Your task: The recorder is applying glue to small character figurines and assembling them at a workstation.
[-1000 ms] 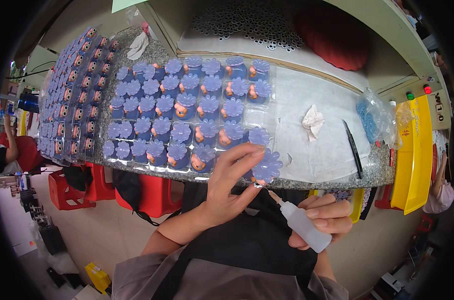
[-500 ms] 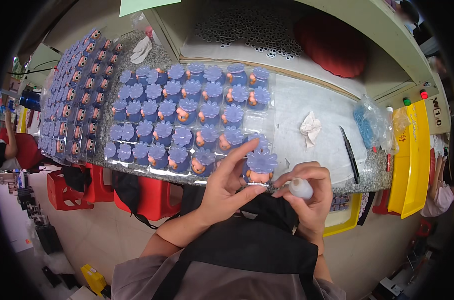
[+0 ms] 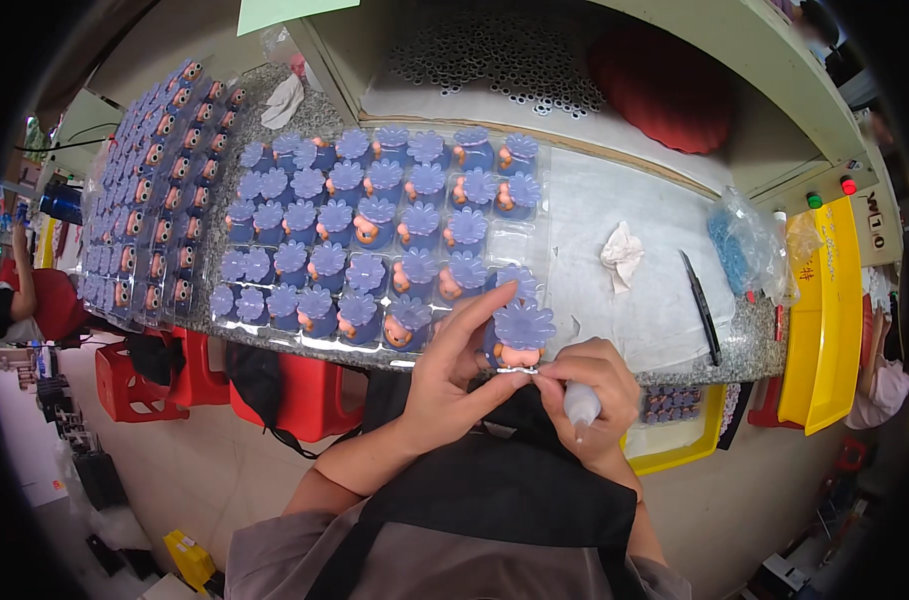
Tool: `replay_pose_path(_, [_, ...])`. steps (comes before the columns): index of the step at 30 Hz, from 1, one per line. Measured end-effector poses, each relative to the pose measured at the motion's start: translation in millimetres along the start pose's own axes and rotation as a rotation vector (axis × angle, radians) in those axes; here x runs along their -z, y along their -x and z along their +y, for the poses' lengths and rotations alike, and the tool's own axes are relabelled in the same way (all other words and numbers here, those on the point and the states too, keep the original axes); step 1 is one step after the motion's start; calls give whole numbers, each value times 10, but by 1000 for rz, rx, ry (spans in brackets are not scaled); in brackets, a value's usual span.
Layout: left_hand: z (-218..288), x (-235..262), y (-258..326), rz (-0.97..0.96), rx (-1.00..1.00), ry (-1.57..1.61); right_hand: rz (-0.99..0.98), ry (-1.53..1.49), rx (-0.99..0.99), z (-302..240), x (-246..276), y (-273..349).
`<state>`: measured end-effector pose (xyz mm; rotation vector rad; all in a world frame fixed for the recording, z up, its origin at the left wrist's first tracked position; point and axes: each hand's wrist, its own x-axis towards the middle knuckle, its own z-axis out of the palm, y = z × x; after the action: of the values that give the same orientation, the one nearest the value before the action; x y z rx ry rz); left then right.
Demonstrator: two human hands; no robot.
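My left hand (image 3: pixel 462 362) holds a small blue toy figure (image 3: pixel 516 337) with a flower-shaped blue top and an orange face, just in front of the counter edge. My right hand (image 3: pixel 587 394) grips a small white squeeze bottle (image 3: pixel 581 403) and touches the underside of the figure with its fingertips. A clear tray (image 3: pixel 520 245) of several matching blue figures lies on the counter right behind my hands.
A second tray of figures (image 3: pixel 145 195) sits at the far left. A crumpled white cloth (image 3: pixel 621 252), black tweezers (image 3: pixel 702 306) and a bag of blue parts (image 3: pixel 738 246) lie to the right. Yellow bins (image 3: pixel 825 320) stand at the right edge, red stools (image 3: pixel 285 395) under the counter.
My right hand rose with the white bottle from below the counter edge and met the blue figure in my left hand. The figure has been lifted off the tray edge toward me.
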<state>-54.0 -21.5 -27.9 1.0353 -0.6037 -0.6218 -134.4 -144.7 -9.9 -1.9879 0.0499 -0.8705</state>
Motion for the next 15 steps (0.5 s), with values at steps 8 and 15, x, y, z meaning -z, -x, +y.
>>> replay_pose_path(8, [-18, 21, 10, 6, 23, 11, -13, -58, -19, 21, -5, -13])
replay_pose_path(15, [-58, 64, 32, -14, -74, -148, -17, -257, -196, 82, -19, 134])
